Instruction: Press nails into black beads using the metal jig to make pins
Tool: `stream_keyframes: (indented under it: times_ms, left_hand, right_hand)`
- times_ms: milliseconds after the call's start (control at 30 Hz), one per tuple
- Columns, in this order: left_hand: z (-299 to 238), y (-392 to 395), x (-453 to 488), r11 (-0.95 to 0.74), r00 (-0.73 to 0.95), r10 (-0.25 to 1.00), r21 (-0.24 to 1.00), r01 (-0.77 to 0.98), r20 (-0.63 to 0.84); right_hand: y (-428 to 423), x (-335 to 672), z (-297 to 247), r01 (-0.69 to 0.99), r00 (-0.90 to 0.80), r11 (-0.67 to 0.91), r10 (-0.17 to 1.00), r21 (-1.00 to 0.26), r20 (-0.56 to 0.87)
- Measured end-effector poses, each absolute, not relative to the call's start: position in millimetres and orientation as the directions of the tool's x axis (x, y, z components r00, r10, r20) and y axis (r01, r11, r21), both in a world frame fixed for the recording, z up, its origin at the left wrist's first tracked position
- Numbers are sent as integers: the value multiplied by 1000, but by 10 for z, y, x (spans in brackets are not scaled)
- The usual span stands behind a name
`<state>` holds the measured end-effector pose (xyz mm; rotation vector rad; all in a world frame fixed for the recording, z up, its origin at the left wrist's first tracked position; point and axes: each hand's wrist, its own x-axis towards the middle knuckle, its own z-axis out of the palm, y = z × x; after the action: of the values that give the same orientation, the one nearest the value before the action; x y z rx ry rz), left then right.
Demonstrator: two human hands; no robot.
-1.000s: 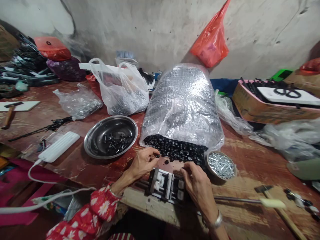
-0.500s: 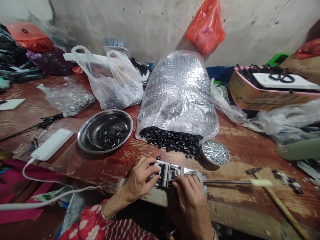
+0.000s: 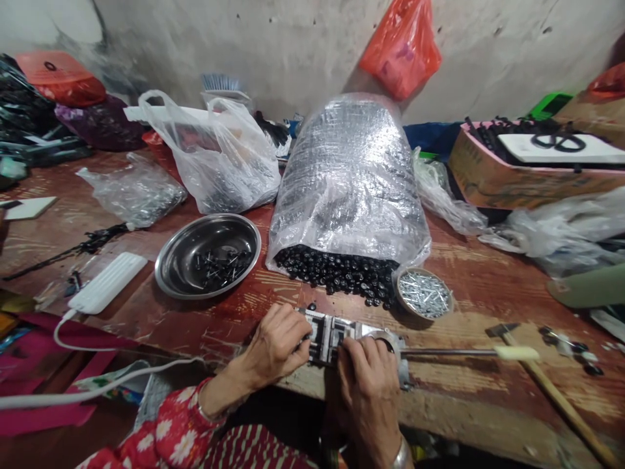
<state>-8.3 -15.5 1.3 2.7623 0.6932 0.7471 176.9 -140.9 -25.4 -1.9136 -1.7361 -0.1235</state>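
Observation:
A small metal vise (image 3: 324,337) lies near the table's front edge, its long rod (image 3: 452,352) running right to a pale yellow handle (image 3: 516,353). My left hand (image 3: 277,344) is at the vise's left end, fingers curled and thumb pinched against them; a bit of a small black piece (image 3: 305,337) shows in the pinch. Over the right part of the vise, my right hand (image 3: 370,384) is closed, fingertips bent down at its jaws. Whatever those fingers hold is hidden. One loose black cap (image 3: 311,307) lies just behind the vise.
Black caps (image 3: 342,275) spill from a big silvery sack (image 3: 349,176). Beside it stands a bowl of nails (image 3: 424,293). A steel bowl (image 3: 161,277) holding black pieces is at left, near a white power strip (image 3: 107,283). A hammer (image 3: 556,394) lies at right.
My left hand's fingers have curled in tighter and drawn slightly back from the vise's jaws. My right hand has lowered a little, its fingers bunched closer together. The view has shifted slightly.

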Motion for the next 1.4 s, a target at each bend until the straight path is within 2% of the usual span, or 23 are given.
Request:
stream_keyframes:
  times_ms: [167, 233, 400, 533, 667, 800, 933, 1067, 1133, 1233, 1300, 1400]
  left_hand:
    - [40, -238, -20, -869, 800, 495, 176, 464, 339]
    - [23, -257, -12, -861, 794, 508, 161, 483, 333]
    - [-33, -243, -54, -831, 765, 555, 257, 493, 327]
    - [-86, -245, -86, -848, 782, 529, 238, 473, 330]
    - [-111, -265, -94, -845, 784, 532, 254, 470, 319]
    - [-78, -240, -112, -805, 766, 574, 368, 464, 289]
    - [1, -134, -89, -745, 721, 624, 507, 434, 302]
    - [102, 41, 92, -692, 646, 708, 463, 554, 285]
    - [134, 139, 228, -659, 653, 737, 399, 637, 174]
    - [136, 275, 417, -619, 660, 752, 336, 709, -7]
    - [116, 346, 498, -602, 655, 754, 341, 722, -55]
    - [79, 415, 532, -575, 644, 761, 378, 725, -78]
  right_hand:
    - [-1430, 1742, -286, 936, 196, -45, 890, -349, 411]
    - [-1436, 1739, -294, 932, 203, -52, 894, -358, 399]
    - [-1447, 1735, -304, 909, 234, -59, 891, -413, 388]
    - [-1449, 1729, -329, 894, 253, -40, 866, -446, 431]
    - [-1437, 1721, -361, 907, 236, -15, 846, -420, 479]
    - [-1451, 1747, -336, 920, 213, -26, 872, -392, 441]
    - [-1452, 1848, -236, 898, 161, 37, 901, -439, 404]
    - [-1253, 1978, -65, 876, 144, 74, 904, -477, 403]
    - [-1041, 2027, 20, 897, 142, 51, 908, -440, 395]
    - [-653, 2067, 80, 960, 104, -30, 961, -280, 255]
    - [-424, 2074, 59, 982, 75, -47, 986, -186, 148]
    - [-221, 2065, -19, 988, 51, -36, 994, -150, 95]
